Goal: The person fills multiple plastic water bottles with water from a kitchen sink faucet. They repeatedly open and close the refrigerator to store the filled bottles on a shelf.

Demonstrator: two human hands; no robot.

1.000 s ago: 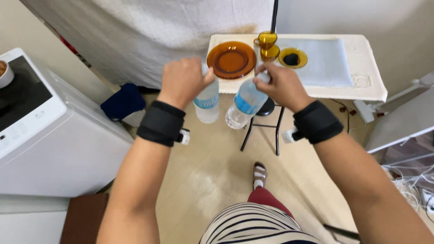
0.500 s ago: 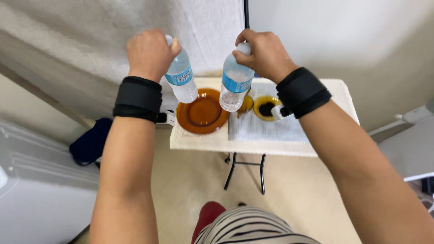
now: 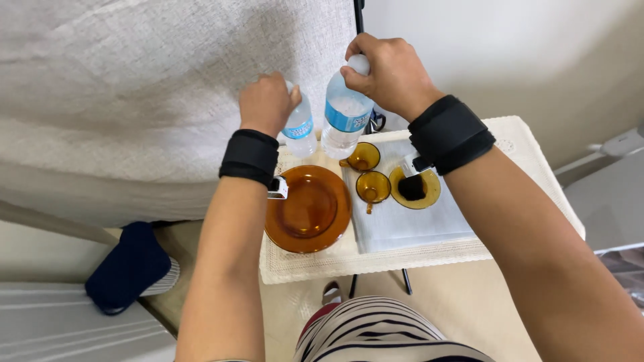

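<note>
Clear plastic bottles hang over the tabletop's far edge: your left hand grips the smaller bottle, your right hand the larger bottle. Lowering carelessly could topple the amber cups.

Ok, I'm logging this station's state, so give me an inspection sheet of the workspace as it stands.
Surface: small table under a cream lace-edged cloth, white napkin on it.
Job's things: two clear water bottles with blue labels, left bottle, right bottle.
Clutter: amber plate, two amber cups, amber saucer with something dark.
Grips: left hand and right hand each closed on a bottle top.
Cables: nothing seen.
Surroundings: grey fabric backdrop, navy slipper on the floor.
</note>
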